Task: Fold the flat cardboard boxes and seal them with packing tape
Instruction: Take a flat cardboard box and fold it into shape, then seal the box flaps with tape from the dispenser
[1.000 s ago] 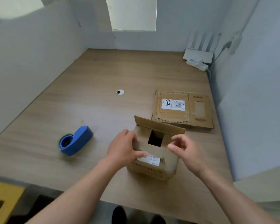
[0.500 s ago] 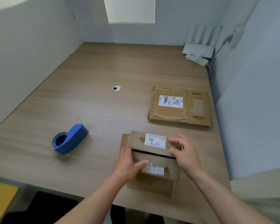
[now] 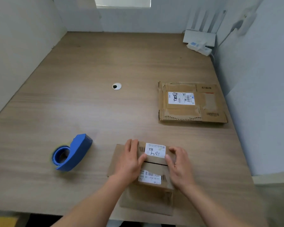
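Note:
A small brown cardboard box (image 3: 154, 169) stands near the front edge of the wooden table, its two top flaps folded down so they meet at a dark seam. White labels sit on both flaps. My left hand (image 3: 131, 159) lies flat on the left side of the flaps, thumb at the seam. My right hand (image 3: 179, 166) presses the right side with fingers bent over the far flap. A blue tape dispenser (image 3: 72, 153) lies on the table to the left of the box, apart from both hands. A flattened cardboard box (image 3: 191, 102) with a white label lies further back on the right.
A round cable grommet (image 3: 116, 86) sits in the middle of the table (image 3: 88, 95). A white router (image 3: 199, 37) and a power strip stand in the far right corner. White partition walls close the left, back and right sides.
The far flap, upright a second ago over the open box, has come down onto the near flap. Both hands shifted onto the top and now hold the flaps closed.

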